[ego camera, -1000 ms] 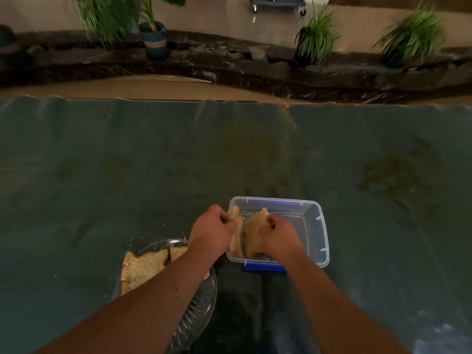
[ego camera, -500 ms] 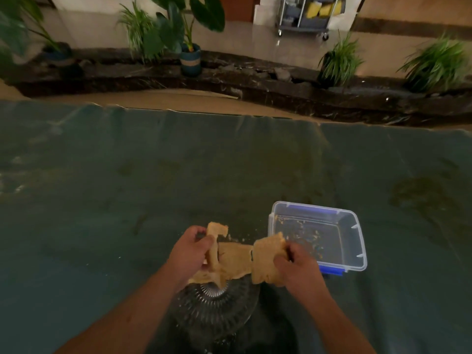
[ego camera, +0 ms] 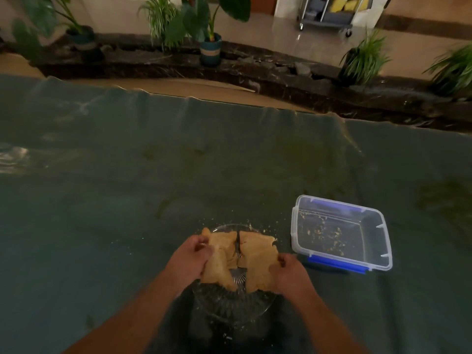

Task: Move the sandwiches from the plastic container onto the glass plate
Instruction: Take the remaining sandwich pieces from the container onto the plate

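**Sandwich pieces held over the glass plate, container holding only crumbs**

In the lower centre of the frame, tan, flat, toasted-looking sandwiches lie across the glass plate (ego camera: 231,306), a clear round dish with a ribbed pattern radiating from its middle. The left sandwich piece (ego camera: 221,256) and the right sandwich piece (ego camera: 259,259) sit side by side, split by a narrow dark gap through which the plate shows. Their edges look ragged, and crumbs are scattered on the green cloth (ego camera: 127,187) around the far rim of the plate.

The left hand (ego camera: 190,259) is curled around the outer left edge of the left piece, fingers pinching it near its upper corner. The right hand (ego camera: 287,273) grips the outer right edge of the right piece, fingers closed over it. Whether the pieces already rest fully on the plate or are partly lifted cannot be told.

To the right of the plate, well clear of the right hand, stands the plastic container (ego camera: 383,241), clear with a blue clip on its near side; only crumbs lie on its floor.
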The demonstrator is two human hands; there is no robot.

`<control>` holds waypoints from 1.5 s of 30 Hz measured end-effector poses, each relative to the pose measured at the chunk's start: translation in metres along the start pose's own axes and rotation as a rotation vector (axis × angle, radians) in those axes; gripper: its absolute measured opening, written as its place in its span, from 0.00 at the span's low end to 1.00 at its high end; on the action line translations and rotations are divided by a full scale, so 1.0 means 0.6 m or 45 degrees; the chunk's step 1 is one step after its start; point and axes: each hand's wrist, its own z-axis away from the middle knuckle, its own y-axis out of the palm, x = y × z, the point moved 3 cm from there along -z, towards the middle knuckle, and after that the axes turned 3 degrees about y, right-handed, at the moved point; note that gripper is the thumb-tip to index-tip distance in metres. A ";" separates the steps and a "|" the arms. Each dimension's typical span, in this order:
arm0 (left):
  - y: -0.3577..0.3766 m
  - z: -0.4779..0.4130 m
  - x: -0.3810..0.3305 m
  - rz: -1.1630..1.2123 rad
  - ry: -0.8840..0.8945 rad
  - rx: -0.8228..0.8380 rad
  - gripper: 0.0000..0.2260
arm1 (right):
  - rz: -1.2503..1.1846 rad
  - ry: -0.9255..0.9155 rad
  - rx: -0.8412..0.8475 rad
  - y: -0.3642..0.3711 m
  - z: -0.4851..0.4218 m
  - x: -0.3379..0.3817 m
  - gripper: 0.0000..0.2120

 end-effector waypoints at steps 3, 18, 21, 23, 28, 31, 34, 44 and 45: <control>-0.015 -0.004 0.049 -0.619 -0.042 -0.017 0.16 | 0.132 0.048 -0.014 0.008 0.000 -0.019 0.28; 0.053 -0.021 0.005 -1.711 0.463 -0.036 0.26 | 0.467 -0.223 0.007 0.002 0.005 0.005 0.22; 0.053 -0.029 0.006 -1.699 0.522 -0.028 0.19 | 0.685 -0.379 -0.223 -0.002 0.013 0.005 0.26; 0.053 -0.033 0.007 -1.625 0.545 -0.006 0.15 | 0.760 -0.522 -0.263 0.005 0.014 0.011 0.29; 0.064 -0.040 -0.006 -1.441 0.635 0.034 0.10 | 0.959 -0.726 -0.153 0.032 -0.005 0.045 0.31; 0.075 -0.045 -0.017 -1.306 0.679 0.054 0.09 | 1.099 -0.706 -0.132 0.043 -0.019 0.064 0.25; 0.082 -0.051 -0.021 -1.225 0.643 0.084 0.09 | 1.200 -0.675 -0.159 0.046 -0.030 0.073 0.20; 0.075 -0.034 0.025 -1.220 0.493 0.229 0.08 | 1.063 -0.705 0.111 0.050 -0.012 0.043 0.12; 0.074 -0.030 0.029 -1.262 0.522 0.216 0.09 | 1.083 -0.705 0.106 0.052 -0.008 0.036 0.12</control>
